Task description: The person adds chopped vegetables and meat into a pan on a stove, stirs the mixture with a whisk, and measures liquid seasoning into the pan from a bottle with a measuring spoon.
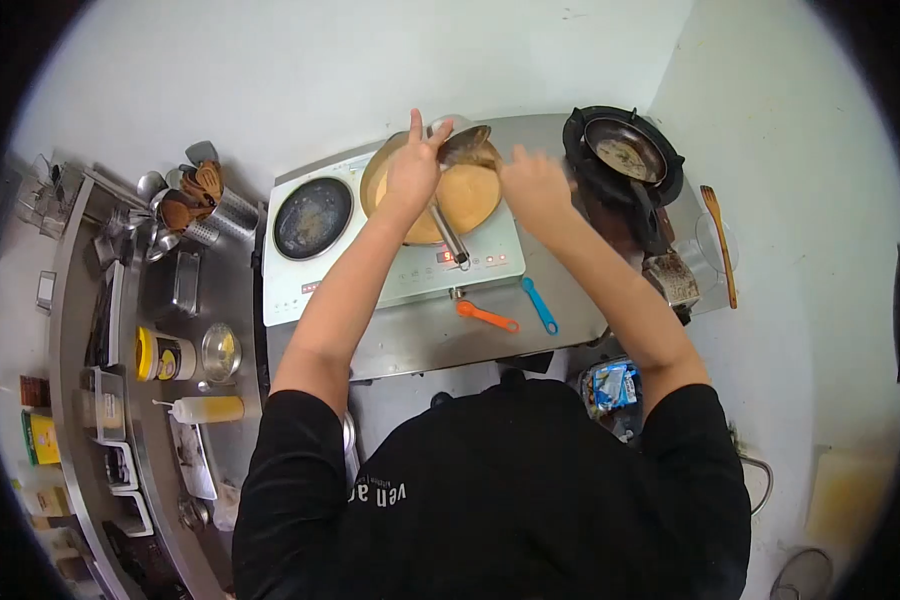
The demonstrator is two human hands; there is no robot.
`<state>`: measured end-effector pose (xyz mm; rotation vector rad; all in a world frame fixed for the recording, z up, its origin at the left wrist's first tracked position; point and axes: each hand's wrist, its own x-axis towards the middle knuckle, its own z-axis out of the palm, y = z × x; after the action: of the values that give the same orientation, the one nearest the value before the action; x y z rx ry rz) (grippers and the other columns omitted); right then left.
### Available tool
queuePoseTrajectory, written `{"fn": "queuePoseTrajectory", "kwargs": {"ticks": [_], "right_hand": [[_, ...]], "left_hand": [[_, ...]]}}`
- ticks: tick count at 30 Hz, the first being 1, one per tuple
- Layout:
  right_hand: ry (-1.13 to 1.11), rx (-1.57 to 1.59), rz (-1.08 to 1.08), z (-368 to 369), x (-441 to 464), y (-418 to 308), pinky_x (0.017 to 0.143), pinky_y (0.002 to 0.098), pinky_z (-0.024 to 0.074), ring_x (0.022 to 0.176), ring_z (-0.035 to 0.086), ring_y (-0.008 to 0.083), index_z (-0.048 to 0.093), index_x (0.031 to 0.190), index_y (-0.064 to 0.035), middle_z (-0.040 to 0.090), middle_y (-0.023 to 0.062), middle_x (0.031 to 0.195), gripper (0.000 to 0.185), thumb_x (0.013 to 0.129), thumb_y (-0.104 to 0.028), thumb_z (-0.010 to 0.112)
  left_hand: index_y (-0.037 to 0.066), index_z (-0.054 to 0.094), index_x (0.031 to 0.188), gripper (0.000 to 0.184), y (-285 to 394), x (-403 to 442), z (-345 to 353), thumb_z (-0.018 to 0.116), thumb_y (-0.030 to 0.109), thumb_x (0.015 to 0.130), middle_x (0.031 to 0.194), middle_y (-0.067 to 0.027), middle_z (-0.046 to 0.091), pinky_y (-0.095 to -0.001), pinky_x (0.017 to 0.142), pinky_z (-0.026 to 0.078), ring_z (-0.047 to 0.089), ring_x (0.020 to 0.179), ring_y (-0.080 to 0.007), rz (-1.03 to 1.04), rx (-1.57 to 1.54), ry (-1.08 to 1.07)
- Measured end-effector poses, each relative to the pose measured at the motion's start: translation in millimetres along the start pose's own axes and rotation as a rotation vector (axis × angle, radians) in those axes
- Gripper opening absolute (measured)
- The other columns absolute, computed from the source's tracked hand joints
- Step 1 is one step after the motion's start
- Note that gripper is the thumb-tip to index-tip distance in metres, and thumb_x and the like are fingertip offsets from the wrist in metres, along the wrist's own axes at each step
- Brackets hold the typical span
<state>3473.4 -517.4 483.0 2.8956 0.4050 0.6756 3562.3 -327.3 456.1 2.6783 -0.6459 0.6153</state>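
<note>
A pan point(368, 190) of smooth light-brown sauce point(470, 200) sits on the right plate of the white double induction cooktop point(400, 285), its metal handle toward me. Over the pan, my left hand point(415, 172) is closed around a ladle point(465, 146) whose dark bowl points right; one finger sticks up. My right hand point(535, 185) is beside the ladle's bowl at the pan's right rim. Motion smears its fingers, so whether it holds anything is unclear. An orange measuring spoon point(488, 317) and a blue measuring spoon point(539, 306) lie on the steel counter.
A black flat pan point(313, 218) occupies the left plate. Rightward, a small frying pan point(625, 150) rests on a black gas burner, near a wooden spatula point(718, 245). Left are a utensil holder point(232, 212), a yellow-lidded tub point(165, 355), a glass bowl point(221, 352) and a squeeze bottle point(206, 409).
</note>
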Motion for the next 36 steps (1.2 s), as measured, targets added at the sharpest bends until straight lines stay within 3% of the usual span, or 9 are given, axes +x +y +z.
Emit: {"fn": "queuePoseTrajectory", "kwargs": {"ticks": [2, 6, 8, 10, 13, 20, 22, 28, 36], "right_hand": [[-0.160, 0.040, 0.023, -10, -23, 1, 0.069, 0.0375, 0.0500, 0.083, 0.063, 0.0263, 0.068, 0.078, -0.0078, 0.061, 0.0094, 0.089, 0.007, 0.076, -0.012, 0.063], [-0.047, 0.053, 0.041, -34, -13, -1, 0.071, 0.0380, 0.0493, 0.083, 0.062, 0.0259, 0.068, 0.078, -0.0073, 0.060, 0.0094, 0.090, 0.008, 0.078, -0.012, 0.061], [0.008, -0.033, 0.086, -40, 6, -9, 0.067, 0.0379, 0.0491, 0.081, 0.062, 0.0254, 0.067, 0.100, -0.0111, 0.057, 0.0076, 0.091, 0.020, 0.082, -0.012, 0.059], [0.040, -0.034, 0.088, -29, 9, -18, 0.067, 0.0377, 0.0490, 0.081, 0.061, 0.0251, 0.067, 0.100, -0.0099, 0.057, 0.0077, 0.091, 0.021, 0.082, -0.012, 0.059], [0.050, -0.038, 0.046, -7, -2, -20, 0.067, 0.0375, 0.0491, 0.081, 0.061, 0.0248, 0.066, 0.102, -0.0083, 0.056, 0.0079, 0.091, 0.022, 0.081, -0.012, 0.059], [-0.027, 0.032, 0.008, -5, -21, -19, 0.070, 0.0393, 0.0493, 0.081, 0.062, 0.0257, 0.068, 0.095, -0.0068, 0.058, 0.0077, 0.089, 0.016, 0.083, -0.013, 0.058], [-0.154, 0.009, 0.008, -10, -29, -9, 0.070, 0.0389, 0.0505, 0.081, 0.063, 0.0265, 0.067, 0.098, -0.0073, 0.059, 0.0082, 0.090, 0.018, 0.084, -0.012, 0.057], [-0.204, 0.182, 0.171, 14, -67, -1, 0.070, 0.0408, 0.0546, 0.083, 0.066, 0.0310, 0.061, 0.112, -0.0075, 0.061, 0.0129, 0.094, 0.027, 0.085, -0.010, 0.054], [-0.208, 0.357, 0.321, 36, -87, -10, 0.072, 0.0458, 0.0534, 0.082, 0.065, 0.0376, 0.060, 0.117, -0.0076, 0.063, 0.0160, 0.092, 0.033, 0.086, -0.005, 0.049]], "left_hand": [[0.027, 0.051, 0.135, 0.064, -10, 5, 1, 0.056, -0.001, 0.077, 0.142, -0.0323, 0.033, -0.0432, 0.069, 0.056, 0.066, 0.082, -0.0412, -0.015, 0.004, -0.005], [0.022, 0.054, 0.133, 0.060, -38, 2, 25, 0.057, 0.002, 0.076, 0.131, -0.0331, 0.045, -0.0436, 0.073, 0.055, 0.065, 0.083, -0.0414, -0.071, -0.119, 0.194], [0.022, 0.056, 0.131, 0.058, -35, 5, 13, 0.057, 0.003, 0.076, 0.124, -0.0314, 0.053, -0.0445, 0.076, 0.054, 0.065, 0.083, -0.0419, -0.125, -0.159, 0.219], [0.020, 0.055, 0.132, 0.061, -23, 7, -13, 0.057, 0.001, 0.075, 0.118, -0.0273, 0.058, -0.0431, 0.081, 0.053, 0.065, 0.090, -0.0393, -0.478, -0.384, -0.141], [0.021, 0.052, 0.134, 0.064, -29, 4, -23, 0.057, 0.001, 0.074, 0.118, -0.0249, 0.060, -0.0423, 0.082, 0.053, 0.065, 0.093, -0.0372, -0.464, -0.390, -0.153], [0.024, 0.052, 0.134, 0.062, -41, -12, 0, 0.056, 0.000, 0.077, 0.127, -0.0258, 0.054, -0.0431, 0.078, 0.054, 0.065, 0.091, -0.0388, -0.065, -0.212, 0.212], [0.025, 0.053, 0.133, 0.061, -38, -16, -9, 0.056, -0.002, 0.078, 0.139, -0.0264, 0.042, -0.0429, 0.075, 0.055, 0.065, 0.092, -0.0401, 0.013, -0.097, 0.247], [0.026, 0.050, 0.136, 0.064, -52, -37, -31, 0.055, -0.002, 0.079, 0.145, -0.0341, 0.027, -0.0418, 0.072, 0.056, 0.064, 0.091, -0.0431, -0.259, -0.145, 0.319], [0.017, 0.046, 0.140, 0.066, -53, -45, -38, 0.055, 0.000, 0.077, 0.137, -0.0370, 0.034, -0.0469, 0.086, 0.049, 0.060, 0.099, -0.0458, -0.330, -0.262, 0.305]]}}
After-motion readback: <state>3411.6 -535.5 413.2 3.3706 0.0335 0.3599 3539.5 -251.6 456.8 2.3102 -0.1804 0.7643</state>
